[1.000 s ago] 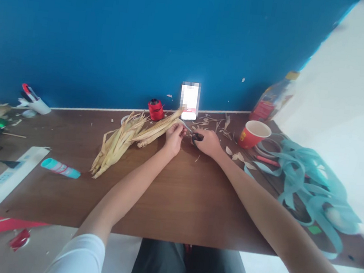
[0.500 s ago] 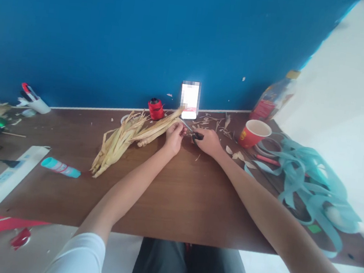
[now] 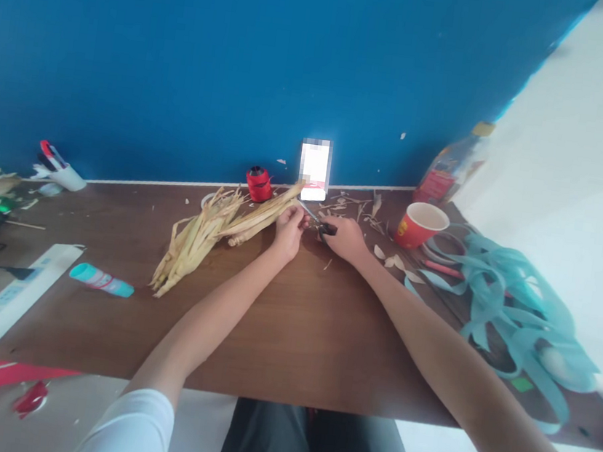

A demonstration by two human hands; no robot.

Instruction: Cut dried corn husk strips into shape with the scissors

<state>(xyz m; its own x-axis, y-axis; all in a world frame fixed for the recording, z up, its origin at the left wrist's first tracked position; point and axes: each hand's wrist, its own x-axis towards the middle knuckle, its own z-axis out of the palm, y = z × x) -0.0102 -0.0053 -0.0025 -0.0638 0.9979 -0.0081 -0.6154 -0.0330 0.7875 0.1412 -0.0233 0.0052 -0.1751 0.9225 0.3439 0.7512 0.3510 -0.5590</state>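
My right hand (image 3: 347, 239) is closed around the dark handles of a pair of scissors (image 3: 327, 228), whose blades point left and away toward my other hand. My left hand (image 3: 290, 232) is closed in a pinch beside the blades; what its fingertips hold is too small to make out. Just behind and left of it lies a bundle of dried corn husks (image 3: 261, 221), its tip reaching past my fingers. A larger bundle of husks (image 3: 194, 246) rests further left. Husk scraps (image 3: 359, 207) are scattered beyond my right hand.
At the wall stand a red thread spool (image 3: 259, 185) and a lit phone (image 3: 315, 173). To the right are a red paper cup (image 3: 410, 232), a bottle (image 3: 445, 170) and tangled teal ribbon (image 3: 513, 296). A glue stick (image 3: 102, 280) and power strip (image 3: 23, 294) lie left.
The whole view has shifted very slightly. Both hands, the scissors and the husk bundles keep nearly the same positions.
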